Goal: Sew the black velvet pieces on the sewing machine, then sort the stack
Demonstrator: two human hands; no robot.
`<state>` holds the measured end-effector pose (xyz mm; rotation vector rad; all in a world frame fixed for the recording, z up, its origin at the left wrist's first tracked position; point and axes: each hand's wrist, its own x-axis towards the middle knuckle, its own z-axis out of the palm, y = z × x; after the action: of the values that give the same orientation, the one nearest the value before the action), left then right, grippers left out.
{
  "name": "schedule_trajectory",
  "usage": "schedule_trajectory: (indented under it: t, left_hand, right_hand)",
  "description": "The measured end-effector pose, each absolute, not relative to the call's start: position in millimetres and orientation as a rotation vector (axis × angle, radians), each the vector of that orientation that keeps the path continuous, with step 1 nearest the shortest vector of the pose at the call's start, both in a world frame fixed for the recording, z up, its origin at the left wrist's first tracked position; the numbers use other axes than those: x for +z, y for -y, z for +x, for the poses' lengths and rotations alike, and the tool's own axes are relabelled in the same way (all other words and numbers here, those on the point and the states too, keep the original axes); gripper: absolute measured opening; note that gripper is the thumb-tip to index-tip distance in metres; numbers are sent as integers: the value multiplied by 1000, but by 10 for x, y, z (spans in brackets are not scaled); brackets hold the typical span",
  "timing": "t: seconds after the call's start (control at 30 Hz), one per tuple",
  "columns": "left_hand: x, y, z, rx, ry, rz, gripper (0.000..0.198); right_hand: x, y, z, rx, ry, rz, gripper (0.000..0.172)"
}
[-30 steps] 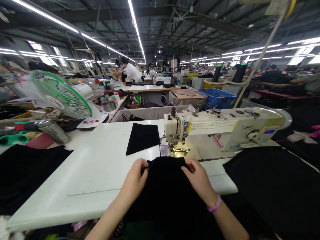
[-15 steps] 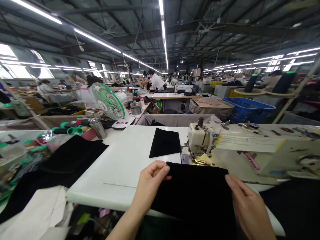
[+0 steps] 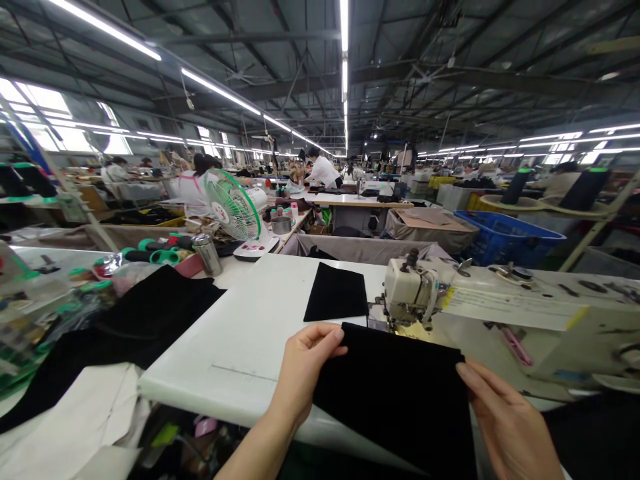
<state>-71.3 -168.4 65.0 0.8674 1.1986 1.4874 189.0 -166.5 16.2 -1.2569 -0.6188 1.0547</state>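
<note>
A black fabric piece (image 3: pixel 400 393) hangs stretched between my two hands at the table's front edge. My left hand (image 3: pixel 313 357) pinches its upper left corner between thumb and fingers. At the upper right corner, my right hand (image 3: pixel 505 407) grips the edge the same way. Just beyond the cloth stands a white sewing machine (image 3: pixel 413 290); the cloth's top edge covers part of its needle area. A smaller black fabric panel (image 3: pixel 336 292) lies flat on the white table (image 3: pixel 240 333), left of the machine head.
More black fabric (image 3: pixel 145 320) and white cloth (image 3: pixel 85 420) lie at the left. Thread spools (image 3: pixel 155 252), a metal flask (image 3: pixel 207 255) and a green fan (image 3: pixel 233 207) stand behind them. A blue basket (image 3: pixel 510 237) is beyond the machine. A person in white (image 3: pixel 324 172) bends over a farther table.
The view has shifted slightly, so the scene sits a little lower and farther right. Both hands keep hold of the fabric, whose right side tilts a bit lower.
</note>
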Motion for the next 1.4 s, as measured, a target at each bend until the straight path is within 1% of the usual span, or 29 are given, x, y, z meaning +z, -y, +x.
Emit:
schedule_trajectory:
  t: [0.23, 0.47, 0.53, 0.63, 0.77, 1.23, 1.4]
  left_hand:
    - [651, 1672, -702, 1534, -1244, 895, 26]
    - [628, 1636, -703, 1569, -1308, 943, 26]
    - [611, 1631, -715, 1597, -1315, 951, 27]
    - [593, 1627, -747, 1675, -1319, 932, 29]
    - [603, 1619, -779, 1722, -1319, 899, 32]
    - [631, 1652, -794, 1676, -1403, 901, 38]
    - [638, 1641, -865, 1679, -1467, 1018, 39]
  right_hand:
    - [178, 1675, 1870, 1003, 635, -1269, 45]
    - [112, 1682, 1869, 962, 668, -1281, 49]
    - [135, 1698, 1848, 902, 710, -1293, 46]
    - [210, 1730, 1782, 833, 779, -1269, 38]
    - [304, 1738, 1681, 823, 805, -1181, 30]
    - [307, 1751, 1660, 852, 820, -1110, 26]
    - [319, 1738, 1668, 818, 885, -1090, 24]
